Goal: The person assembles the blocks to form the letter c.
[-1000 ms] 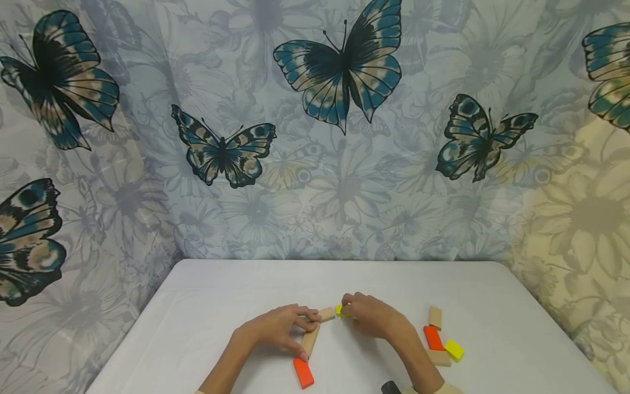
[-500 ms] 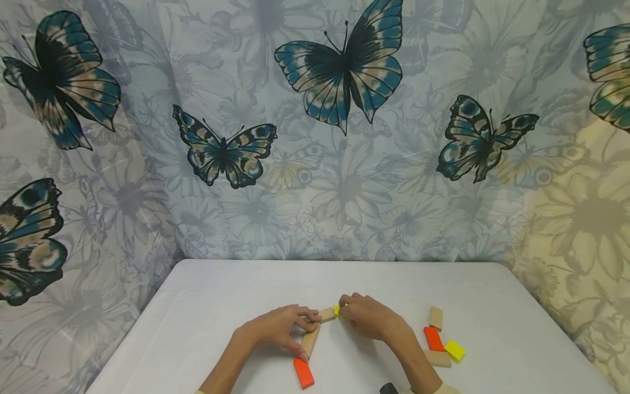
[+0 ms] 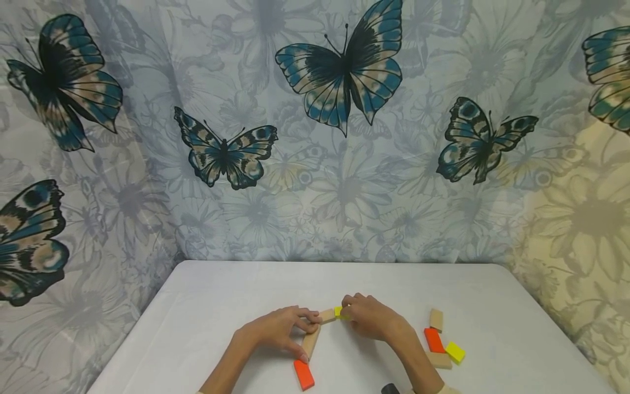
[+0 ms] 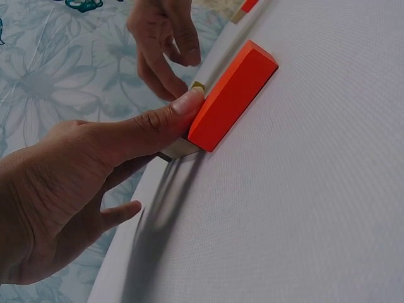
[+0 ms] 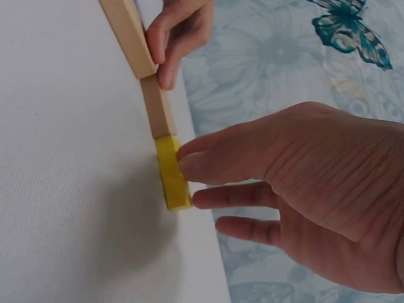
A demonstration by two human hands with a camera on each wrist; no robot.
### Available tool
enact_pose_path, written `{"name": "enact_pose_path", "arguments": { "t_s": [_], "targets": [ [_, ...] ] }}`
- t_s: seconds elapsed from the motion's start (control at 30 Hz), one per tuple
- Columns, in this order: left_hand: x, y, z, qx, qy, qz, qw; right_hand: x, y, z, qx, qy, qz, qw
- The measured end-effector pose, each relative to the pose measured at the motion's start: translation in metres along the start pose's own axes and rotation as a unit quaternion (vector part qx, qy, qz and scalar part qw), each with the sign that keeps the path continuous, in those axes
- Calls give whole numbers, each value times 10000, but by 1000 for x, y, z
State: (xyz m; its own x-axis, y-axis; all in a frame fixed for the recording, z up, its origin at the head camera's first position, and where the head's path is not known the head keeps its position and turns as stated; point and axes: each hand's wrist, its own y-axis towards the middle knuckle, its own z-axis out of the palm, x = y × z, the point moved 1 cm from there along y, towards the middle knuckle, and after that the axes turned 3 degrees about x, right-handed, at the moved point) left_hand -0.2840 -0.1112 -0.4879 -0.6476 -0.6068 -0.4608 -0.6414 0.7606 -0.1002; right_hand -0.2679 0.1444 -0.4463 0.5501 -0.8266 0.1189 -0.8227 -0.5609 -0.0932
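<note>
My left hand (image 3: 283, 328) spans a long plain wooden block (image 3: 310, 342), its thumb at the near end and its fingers at the far end. A red block (image 3: 303, 375) lies against the near end, by the thumb in the left wrist view. Beyond the far end a second wooden block (image 3: 327, 316) continues the curved row. Against that one lies a yellow block (image 5: 169, 173), flat on the table. My right hand (image 3: 374, 317) pinches the yellow block, thumb over its side and a fingertip near its outer end; the index fingertip is hidden in the right wrist view.
To the right lie a small wooden block (image 3: 436, 320), a red block (image 3: 434, 340), a yellow block (image 3: 455, 352) and another wooden block (image 3: 439, 360), grouped closely. White cloth covers the table (image 3: 236, 284). A butterfly-print curtain (image 3: 344, 219) hangs behind. A dark object (image 3: 390, 388) shows at the bottom edge.
The yellow block has slid left until it meets the second wooden block. My right hand moved left with it, then slightly back right, showing more yellow. My left hand stays put.
</note>
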Motion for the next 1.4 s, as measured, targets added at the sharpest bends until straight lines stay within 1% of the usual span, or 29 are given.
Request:
{"name": "enact_pose_path", "arguments": {
  "t_s": [0.17, 0.33, 0.5, 0.8, 1.17, 1.4],
  "targets": [
    [-2, 0, -1, 1, 56, -24, 10000, 0, 0, 0, 96, 83, 80, 9999],
    [-2, 0, -1, 9, 50, -27, 10000, 0, 0, 0, 150, 28, 95, 9998],
    [0, 0, 0, 11, 12, 1, 10000, -2, -1, -1, 85, 31, 42, 9999],
    [0, -1, -1, 12, 33, 5, 10000, -2, 1, -3, 189, 151, 192, 9995],
    [-1, 0, 0, 34, -25, -8, 10000, -4, 0, -1, 172, 56, 104, 9998],
    [-2, 0, -1, 30, -30, -54, 10000, -4, -1, 0, 147, 142, 87, 9998]
  ]
}}
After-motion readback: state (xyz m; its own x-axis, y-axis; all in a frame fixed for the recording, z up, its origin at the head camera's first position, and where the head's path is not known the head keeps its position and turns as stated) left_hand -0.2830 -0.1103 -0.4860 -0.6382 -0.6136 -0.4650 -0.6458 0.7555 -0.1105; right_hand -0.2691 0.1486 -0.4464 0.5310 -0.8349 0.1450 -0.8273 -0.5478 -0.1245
